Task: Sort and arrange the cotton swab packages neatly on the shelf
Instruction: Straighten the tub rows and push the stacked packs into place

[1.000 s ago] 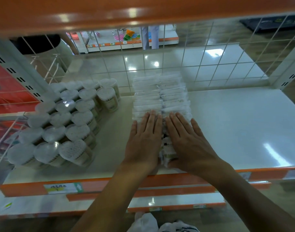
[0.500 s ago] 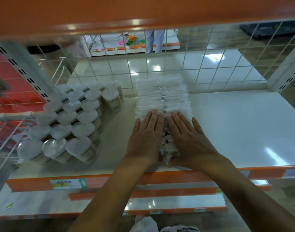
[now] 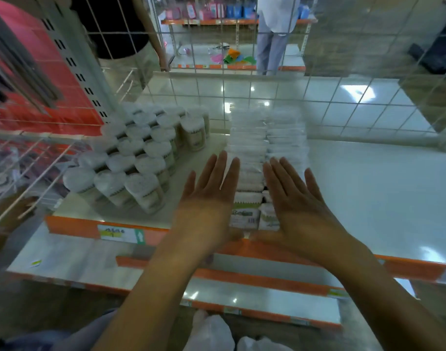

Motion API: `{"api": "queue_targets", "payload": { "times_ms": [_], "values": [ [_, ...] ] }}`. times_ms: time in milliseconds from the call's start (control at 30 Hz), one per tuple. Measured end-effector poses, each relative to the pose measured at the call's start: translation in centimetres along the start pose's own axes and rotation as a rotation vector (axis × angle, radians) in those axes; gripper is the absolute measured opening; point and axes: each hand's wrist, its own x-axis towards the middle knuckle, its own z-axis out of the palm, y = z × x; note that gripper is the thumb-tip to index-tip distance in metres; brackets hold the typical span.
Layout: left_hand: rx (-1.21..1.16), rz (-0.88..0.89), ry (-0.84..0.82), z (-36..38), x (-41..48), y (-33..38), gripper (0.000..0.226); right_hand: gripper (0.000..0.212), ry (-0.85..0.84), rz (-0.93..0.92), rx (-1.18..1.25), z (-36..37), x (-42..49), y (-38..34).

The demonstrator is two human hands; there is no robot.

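Observation:
Two side-by-side rows of flat cotton swab packages (image 3: 265, 145) run from the front edge to the wire back of the white shelf (image 3: 374, 183). My left hand (image 3: 211, 196) is flat with straight fingers along the left side of the rows. On the right side my right hand (image 3: 298, 201) mirrors it, palm turned inward and fingers straight. Both hands hold nothing, and the front packages show between them. To the left stands a block of round cotton swab tubs (image 3: 138, 158) in several rows.
A wire grid (image 3: 293, 97) closes the shelf's back. An orange price rail (image 3: 75, 226) with a yellow label edges the front, with lower shelves below. White plastic bags (image 3: 211, 333) lie by my feet. People stand in the aisle beyond the grid.
My hands have lifted off the top of the packages and spread apart to either side of the rows. The camera has risen, so the upper orange shelf edge has left the view.

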Motion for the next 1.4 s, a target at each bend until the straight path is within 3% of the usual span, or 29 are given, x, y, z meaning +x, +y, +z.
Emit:
{"api": "queue_targets", "payload": {
  "times_ms": [300, 467, 600, 800, 933, 1033, 1100, 1200, 1333, 1400],
  "values": [
    [-0.027, -0.044, 0.103, -3.2, -2.3, -5.6, 0.118, 0.092, 0.05, -0.041, 0.123, -1.6, 1.4, -4.7],
    [-0.036, -0.04, 0.174, -5.1, -3.4, -12.0, 0.11, 0.089, 0.141, -0.042, 0.221, -0.9, 4.5, -9.2],
    [-0.059, -0.127, 0.287, -5.2, -3.7, -17.7, 0.105, 0.093, 0.005, -0.069, 0.267, -0.3, 7.5, -13.0],
    [-0.012, -0.178, -0.093, -4.0, -3.7, -23.3, 0.123, 0.108, -0.119, -0.077, 0.2, 2.4, 11.5, -16.9],
    [-0.105, -0.168, -0.185, -2.6, -2.9, -24.9, 0.12, 0.114, -0.096, -0.087, 0.127, 4.1, 13.3, -18.7],
    [-0.28, -0.127, -0.153, -3.1, -2.9, -25.7, 0.113, 0.112, 0.006, -0.065, 0.219, 4.6, 13.9, -19.1],
    [-0.424, -0.137, 0.003, -3.3, -2.2, -26.6, 0.105, 0.108, 0.126, 0.019, 0.388, 4.8, 14.4, -19.1],
    [-0.738, -0.141, 0.219, -2.5, -0.1, -28.5, 0.065, 0.095, 0.3, 0.21, 0.619, 5.4, 15.7, -19.0],
    [-1.244, -0.43, 0.164, -1.6, 2.0, -28.4, 0.031, 0.094, 0.328, 0.368, 0.816, 6.6, 16.9, -18.9],
    [-1.436, -0.477, 0.072, -1.2, 2.4, -28.4, 0.033, 0.089, 0.308, 0.365, 0.862, 6.8, 17.1, -18.9]
  ]
}}
